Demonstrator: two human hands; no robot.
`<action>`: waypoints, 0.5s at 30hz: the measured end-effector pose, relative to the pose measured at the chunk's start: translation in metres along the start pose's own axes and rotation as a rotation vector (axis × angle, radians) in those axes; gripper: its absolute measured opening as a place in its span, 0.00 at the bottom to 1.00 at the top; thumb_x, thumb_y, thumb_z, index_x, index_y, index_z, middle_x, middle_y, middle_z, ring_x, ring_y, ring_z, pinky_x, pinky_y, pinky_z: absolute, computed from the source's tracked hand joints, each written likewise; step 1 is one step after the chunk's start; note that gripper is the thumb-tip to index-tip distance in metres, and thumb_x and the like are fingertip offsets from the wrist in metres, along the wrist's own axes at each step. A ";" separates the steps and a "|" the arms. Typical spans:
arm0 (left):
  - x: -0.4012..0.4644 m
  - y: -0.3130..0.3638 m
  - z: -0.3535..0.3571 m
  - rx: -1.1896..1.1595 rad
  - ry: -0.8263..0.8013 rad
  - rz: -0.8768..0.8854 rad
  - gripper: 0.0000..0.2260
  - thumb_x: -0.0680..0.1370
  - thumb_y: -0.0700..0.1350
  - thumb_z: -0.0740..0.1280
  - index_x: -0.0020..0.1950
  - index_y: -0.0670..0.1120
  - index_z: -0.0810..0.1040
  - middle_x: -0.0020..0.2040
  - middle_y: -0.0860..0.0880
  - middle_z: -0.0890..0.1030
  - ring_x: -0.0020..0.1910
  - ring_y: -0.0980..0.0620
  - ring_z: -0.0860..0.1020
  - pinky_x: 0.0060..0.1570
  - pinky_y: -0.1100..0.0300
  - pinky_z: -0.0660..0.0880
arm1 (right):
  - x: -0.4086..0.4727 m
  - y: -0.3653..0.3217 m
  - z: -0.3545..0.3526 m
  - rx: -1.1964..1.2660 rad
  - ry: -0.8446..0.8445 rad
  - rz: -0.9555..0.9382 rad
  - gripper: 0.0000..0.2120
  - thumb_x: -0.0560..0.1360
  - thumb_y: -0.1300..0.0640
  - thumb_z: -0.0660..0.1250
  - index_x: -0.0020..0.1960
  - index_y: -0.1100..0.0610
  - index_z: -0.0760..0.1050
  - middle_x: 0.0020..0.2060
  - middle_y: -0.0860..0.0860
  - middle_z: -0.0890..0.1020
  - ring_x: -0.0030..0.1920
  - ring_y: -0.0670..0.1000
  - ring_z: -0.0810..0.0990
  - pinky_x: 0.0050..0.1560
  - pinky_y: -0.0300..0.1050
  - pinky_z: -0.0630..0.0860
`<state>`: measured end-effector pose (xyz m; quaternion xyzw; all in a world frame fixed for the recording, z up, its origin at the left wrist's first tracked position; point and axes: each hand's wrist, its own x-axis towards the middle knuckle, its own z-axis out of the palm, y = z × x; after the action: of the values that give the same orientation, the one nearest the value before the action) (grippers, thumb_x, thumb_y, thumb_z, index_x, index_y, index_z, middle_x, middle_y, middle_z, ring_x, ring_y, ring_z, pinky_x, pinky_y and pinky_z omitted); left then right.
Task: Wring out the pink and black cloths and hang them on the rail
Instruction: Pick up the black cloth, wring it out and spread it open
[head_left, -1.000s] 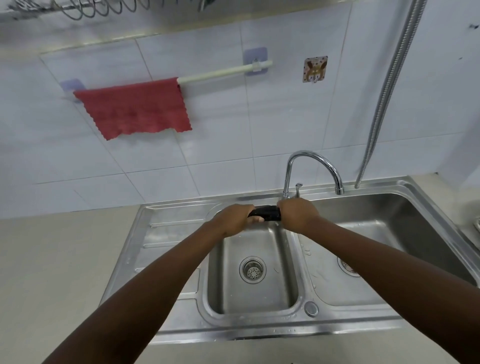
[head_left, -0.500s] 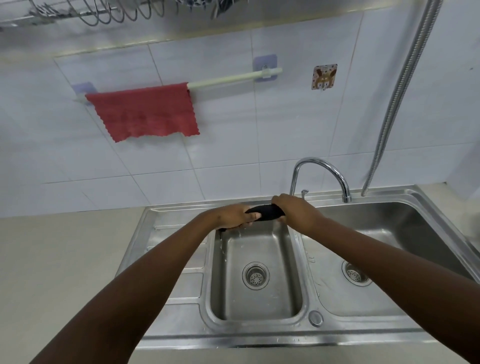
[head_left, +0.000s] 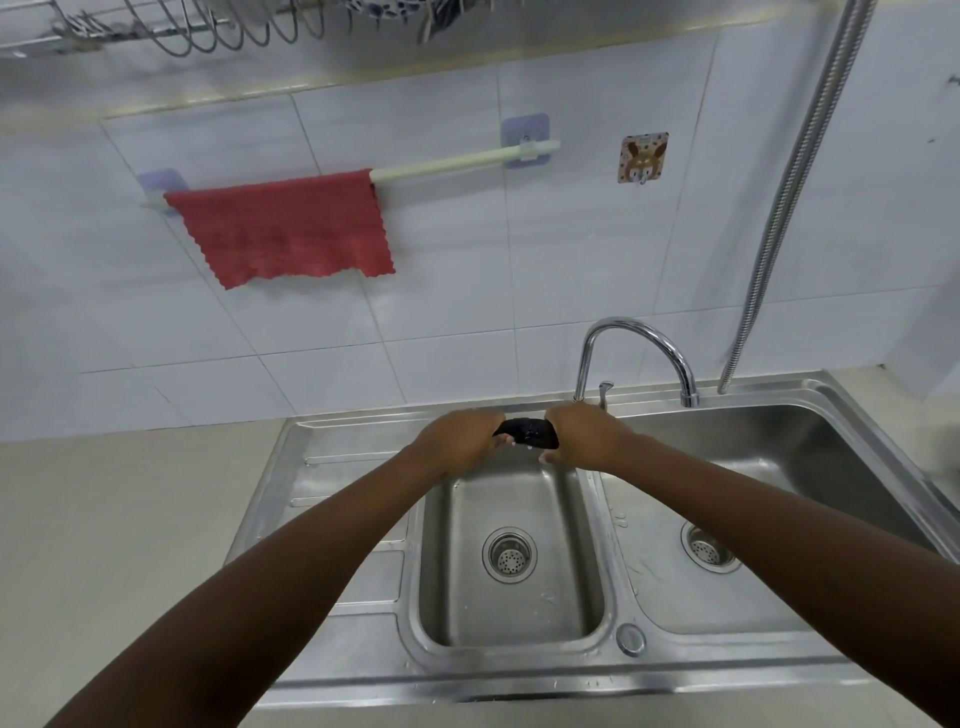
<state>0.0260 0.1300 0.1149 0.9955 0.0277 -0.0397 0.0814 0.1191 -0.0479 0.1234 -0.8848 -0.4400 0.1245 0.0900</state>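
Note:
The black cloth is twisted into a short tight roll above the back of the small sink basin. My left hand grips its left end and my right hand grips its right end. Only the middle of the roll shows between my fists. The pink cloth hangs spread over the left half of the white rail on the tiled wall. The rail's right half is bare.
A chrome faucet arches just behind my hands. A larger basin lies to the right, a drainboard to the left. A flexible metal hose runs down the wall. A wire dish rack hangs overhead.
My hands have kept their grip and rotated against each other, so the black roll looks tighter. The view has tilted upward, showing more of the wall and rack.

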 end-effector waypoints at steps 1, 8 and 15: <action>0.000 0.000 0.002 0.032 0.039 0.008 0.12 0.81 0.52 0.58 0.53 0.45 0.73 0.39 0.50 0.73 0.36 0.50 0.70 0.28 0.61 0.58 | 0.001 -0.001 -0.001 0.000 -0.016 0.009 0.09 0.70 0.53 0.69 0.42 0.57 0.74 0.41 0.56 0.82 0.43 0.54 0.80 0.39 0.43 0.69; -0.001 -0.005 0.009 0.144 0.220 0.024 0.09 0.80 0.53 0.57 0.50 0.47 0.67 0.34 0.45 0.79 0.27 0.45 0.68 0.25 0.58 0.59 | 0.004 -0.008 -0.008 0.336 -0.110 0.132 0.16 0.69 0.56 0.65 0.25 0.51 0.64 0.23 0.48 0.71 0.27 0.48 0.71 0.30 0.41 0.65; 0.011 -0.005 0.012 0.079 0.164 -0.004 0.12 0.80 0.54 0.57 0.54 0.47 0.71 0.42 0.45 0.82 0.35 0.44 0.76 0.32 0.55 0.70 | 0.000 0.005 -0.004 0.485 -0.079 0.087 0.05 0.67 0.58 0.66 0.33 0.55 0.73 0.26 0.48 0.76 0.29 0.49 0.77 0.27 0.37 0.68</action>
<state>0.0352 0.1339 0.1010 0.9978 0.0348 0.0408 0.0394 0.1236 -0.0512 0.1258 -0.8498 -0.3621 0.2646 0.2770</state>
